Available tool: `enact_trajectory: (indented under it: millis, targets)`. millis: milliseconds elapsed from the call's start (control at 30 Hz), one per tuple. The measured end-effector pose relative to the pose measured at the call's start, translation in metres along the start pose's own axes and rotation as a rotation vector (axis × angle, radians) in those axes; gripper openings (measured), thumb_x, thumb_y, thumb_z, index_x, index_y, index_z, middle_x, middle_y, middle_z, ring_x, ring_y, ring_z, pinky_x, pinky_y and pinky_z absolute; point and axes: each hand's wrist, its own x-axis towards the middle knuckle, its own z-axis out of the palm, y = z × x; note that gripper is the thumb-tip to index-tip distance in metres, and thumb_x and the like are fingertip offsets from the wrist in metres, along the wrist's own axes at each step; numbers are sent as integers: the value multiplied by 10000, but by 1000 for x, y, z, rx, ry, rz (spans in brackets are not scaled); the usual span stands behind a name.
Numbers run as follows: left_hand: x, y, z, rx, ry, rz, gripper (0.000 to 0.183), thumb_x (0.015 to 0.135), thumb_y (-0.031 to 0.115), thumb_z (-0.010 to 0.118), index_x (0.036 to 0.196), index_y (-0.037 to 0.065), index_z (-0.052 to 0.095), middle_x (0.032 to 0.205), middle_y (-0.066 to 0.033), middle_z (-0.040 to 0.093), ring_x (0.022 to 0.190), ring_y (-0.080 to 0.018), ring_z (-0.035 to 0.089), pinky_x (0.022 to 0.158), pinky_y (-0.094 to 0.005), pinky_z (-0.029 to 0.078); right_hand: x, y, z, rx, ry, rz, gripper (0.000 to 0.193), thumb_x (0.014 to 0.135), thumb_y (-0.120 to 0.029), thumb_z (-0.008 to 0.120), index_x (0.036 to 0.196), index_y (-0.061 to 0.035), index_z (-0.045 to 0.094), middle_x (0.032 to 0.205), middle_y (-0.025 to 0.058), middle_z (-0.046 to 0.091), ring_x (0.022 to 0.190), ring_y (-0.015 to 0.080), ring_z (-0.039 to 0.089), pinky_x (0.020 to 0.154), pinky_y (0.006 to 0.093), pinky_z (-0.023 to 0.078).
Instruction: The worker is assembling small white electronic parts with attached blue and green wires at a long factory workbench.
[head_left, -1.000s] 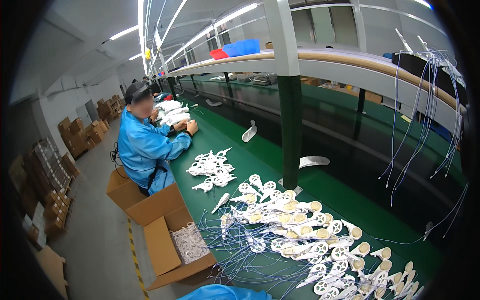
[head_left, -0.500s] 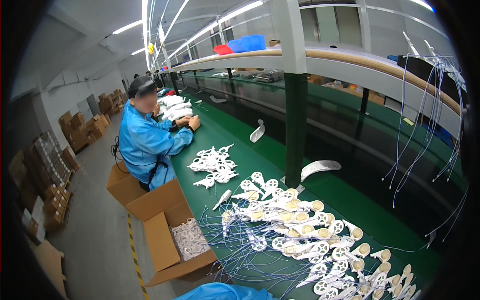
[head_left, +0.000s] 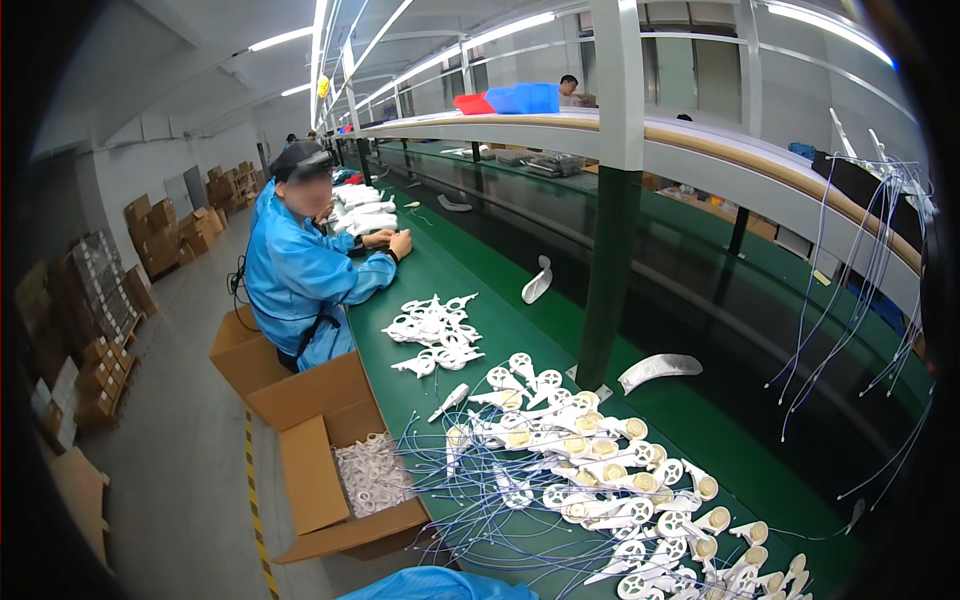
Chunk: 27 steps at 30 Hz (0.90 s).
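- Green bench (head_left: 450,283) stretches away under ceiling lamps (head_left: 511,30).
- On its near end lie white parts (head_left: 636,511), many with beige discs (head_left: 643,482), among blue cables (head_left: 480,490).
- Near them shows blue clothing (head_left: 440,586); both hands are out of view, so I cannot tell how their fingers stand.
- Leftward, an open carton (head_left: 312,475) holds white pieces (head_left: 374,477); beyond is a co-worker (head_left: 290,250).

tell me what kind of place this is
Probably a factory assembly line: a long green workbench spread with white parts, a co-worker in blue workwear, and an open cardboard box of small pieces.
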Motion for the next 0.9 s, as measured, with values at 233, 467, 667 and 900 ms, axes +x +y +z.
enact_trajectory:
  millis: [233,467,667,900]
  targets:
    - [6,-2,-5,27,6,-3,292,969,115,413,1234,126,535,1319,-17,499,1250,-181,471,1027,-409,391,-40,17,2,80,-233,134,457,935,-59,517,1360,-133,367,1431,217,376,1314,429,367,1063,575,290]
    - [10,-10,-6,50,-5,-12,306,973,118,406,1255,132,524,1350,-3,473,1283,-168,440,1060,-413,360,-12,7,-5,31,-153,29,458,917,-40,535,1344,-108,384,1406,243,392,1280,461,402,1037,595,317]
    - [7,5,-8,117,-35,-119,296,968,115,410,1239,129,527,1330,-8,480,1263,-169,448,1045,-411,367,-13,12,-5,13,-145,9,469,906,-22,539,1345,-89,387,1400,254,393,1274,475,406,1024,607,323]
    - [7,8,-14,201,-80,-275,282,962,111,415,1217,126,533,1301,-14,490,1235,-172,460,1024,-408,378,-6,8,-7,55,-157,4,473,899,-22,547,1342,-80,389,1405,254,390,1283,474,395,1024,606,320]
